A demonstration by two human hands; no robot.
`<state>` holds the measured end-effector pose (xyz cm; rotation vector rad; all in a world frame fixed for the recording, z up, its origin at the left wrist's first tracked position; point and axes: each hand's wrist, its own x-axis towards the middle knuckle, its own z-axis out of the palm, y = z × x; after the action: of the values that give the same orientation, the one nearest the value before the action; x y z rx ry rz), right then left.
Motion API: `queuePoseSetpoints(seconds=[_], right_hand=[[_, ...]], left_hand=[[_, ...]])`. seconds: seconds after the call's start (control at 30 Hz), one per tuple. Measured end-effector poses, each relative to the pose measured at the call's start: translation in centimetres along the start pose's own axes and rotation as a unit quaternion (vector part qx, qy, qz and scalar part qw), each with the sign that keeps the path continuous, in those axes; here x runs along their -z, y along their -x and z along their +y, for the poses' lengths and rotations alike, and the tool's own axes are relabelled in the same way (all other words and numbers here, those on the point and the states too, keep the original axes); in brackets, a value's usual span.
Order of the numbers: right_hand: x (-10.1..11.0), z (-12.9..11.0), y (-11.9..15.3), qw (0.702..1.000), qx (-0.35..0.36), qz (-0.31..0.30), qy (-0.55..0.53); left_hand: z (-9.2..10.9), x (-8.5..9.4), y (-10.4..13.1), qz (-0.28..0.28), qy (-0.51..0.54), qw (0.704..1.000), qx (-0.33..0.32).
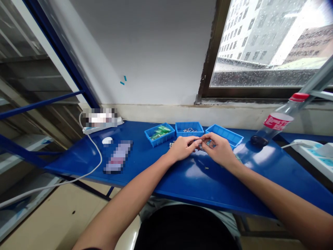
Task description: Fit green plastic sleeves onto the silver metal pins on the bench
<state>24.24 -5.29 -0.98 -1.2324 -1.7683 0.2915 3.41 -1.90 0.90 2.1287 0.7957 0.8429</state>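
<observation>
My left hand (182, 148) and my right hand (219, 148) meet above the blue table, fingertips pinched together. What they hold is small and mostly hidden by the fingers. Small shiny metal parts (201, 147) show just beneath the fingertips, and others (171, 144) lie beside my left hand. Beyond the hands stands a blue bin (191, 134) with thin metal pieces in it. To its left, another blue bin (161, 139) contains green packets. A third blue bin (235, 139) is behind my right hand, which partly covers it. One tiny metal piece (206, 168) rests nearer to me.
A cola bottle (278, 121) leans at the right, near a white power strip (316, 156). At the left are a blurred phone-like object (118, 157), a round white item (107, 140) and a white cable (97, 166) crossing the table (145, 166). Wall and window rise behind.
</observation>
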Motion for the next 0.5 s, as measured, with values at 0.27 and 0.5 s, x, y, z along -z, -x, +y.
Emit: queuePoseSetpoints(seconds=[0.27,0.5], right_hand=[[-0.3,0.1,0.2,0.999,0.017,-0.047,-0.003],[0.2,-0.8,0.0,0.995,-0.058,-0.056,-0.055]], left_hand=[[-1.3,-0.2,-0.5,0.068,-0.003,0.998,0.0],[-1.5,0.0,-0.4,0.033,-0.044,0.998,-0.03]])
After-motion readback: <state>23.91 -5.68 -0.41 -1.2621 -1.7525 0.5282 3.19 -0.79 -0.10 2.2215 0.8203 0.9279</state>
